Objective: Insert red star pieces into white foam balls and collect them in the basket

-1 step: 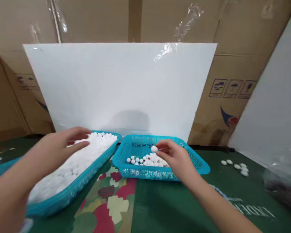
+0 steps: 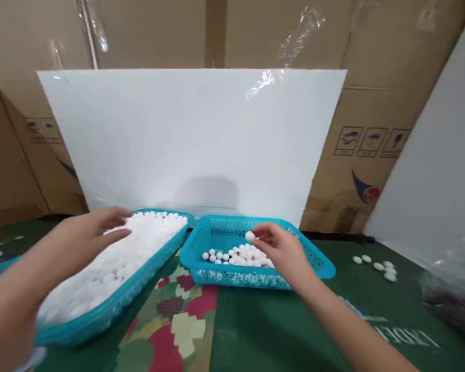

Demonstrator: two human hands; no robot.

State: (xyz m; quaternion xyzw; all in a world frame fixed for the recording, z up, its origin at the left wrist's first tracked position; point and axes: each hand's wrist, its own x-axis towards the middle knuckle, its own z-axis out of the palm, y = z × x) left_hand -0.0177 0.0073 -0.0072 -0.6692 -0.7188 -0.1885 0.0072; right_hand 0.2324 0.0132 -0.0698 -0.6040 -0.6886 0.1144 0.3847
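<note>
My right hand [image 2: 285, 249] pinches a small white ball [image 2: 250, 236] between thumb and fingertips. It hangs over a blue plastic basket [image 2: 232, 279], whose floor bears a heap of similar white balls [image 2: 248, 254], a few showing reddish marks. On the other side, my left hand [image 2: 95, 232] is spread, thumb apart from fingers, with nothing visible in it. Below it lies a longer blue basket [image 2: 129, 287] filled with many white balls [image 2: 147, 235]. The left forearm covers part of that basket's near left side.
Behind the baskets a white board [image 2: 201, 139] leans against cardboard boxes [image 2: 372, 103]. Several white oval pieces [image 2: 380, 265] lie on the green surface at right, near a clear plastic bag [image 2: 449, 289]. A patterned strip [image 2: 174, 320] runs between the baskets toward me.
My left hand has shifted left over the full basket. My right hand has moved slightly right and up with the ball, still above the other basket.
</note>
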